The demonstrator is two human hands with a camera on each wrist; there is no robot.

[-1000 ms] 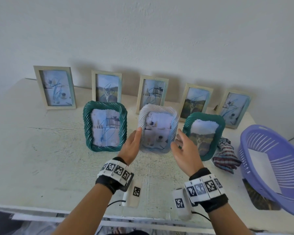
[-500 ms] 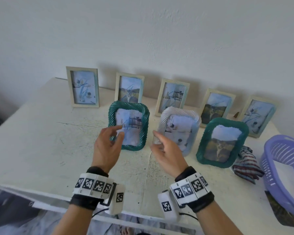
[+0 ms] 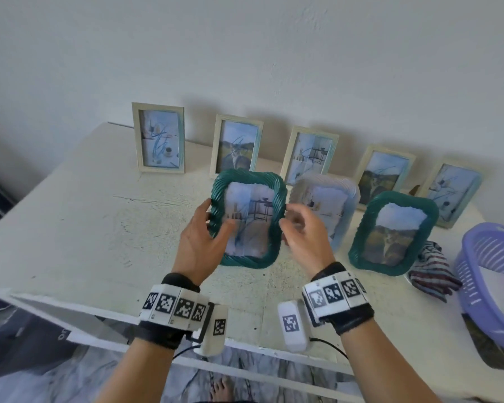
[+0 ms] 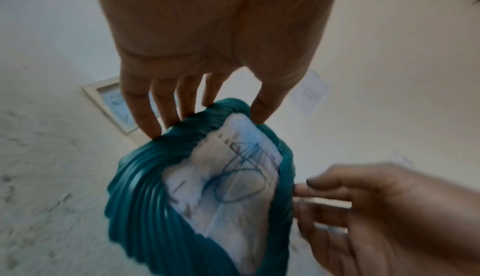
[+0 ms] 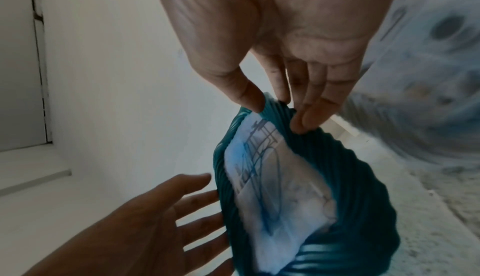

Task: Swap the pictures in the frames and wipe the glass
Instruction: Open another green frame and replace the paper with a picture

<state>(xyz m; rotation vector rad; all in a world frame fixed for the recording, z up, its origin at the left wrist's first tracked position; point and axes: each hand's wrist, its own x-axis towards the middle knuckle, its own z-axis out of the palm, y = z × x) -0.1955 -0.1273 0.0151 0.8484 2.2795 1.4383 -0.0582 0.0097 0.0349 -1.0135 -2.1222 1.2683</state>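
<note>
A green twisted-rope frame (image 3: 250, 258) stands left of centre on the table, holding a picture with blue scribbles on its glass. My left hand (image 3: 216, 216) grips its left edge, thumb on the front and fingers behind (image 4: 213, 114). My right hand (image 3: 285, 219) pinches its right edge between thumb and fingertips (image 5: 278, 114). The frame (image 4: 140, 198) is blurred in both wrist views (image 5: 363, 188). A pale twisted frame (image 3: 344, 205) stands just behind my right hand, and a second green frame (image 3: 390, 231) to its right. A striped cloth (image 3: 431, 271) lies by that frame.
Several cream frames line the wall at the back, the leftmost (image 3: 157, 138) tallest. A purple plastic basket (image 3: 492, 286) sits at the table's right end. The white table (image 3: 99, 228) has bare surface on the left, and its front edge is close under my wrists.
Both hands left the pale frame, moved left, and took hold of the left green frame by its two side edges. The view has also shifted left and down.
</note>
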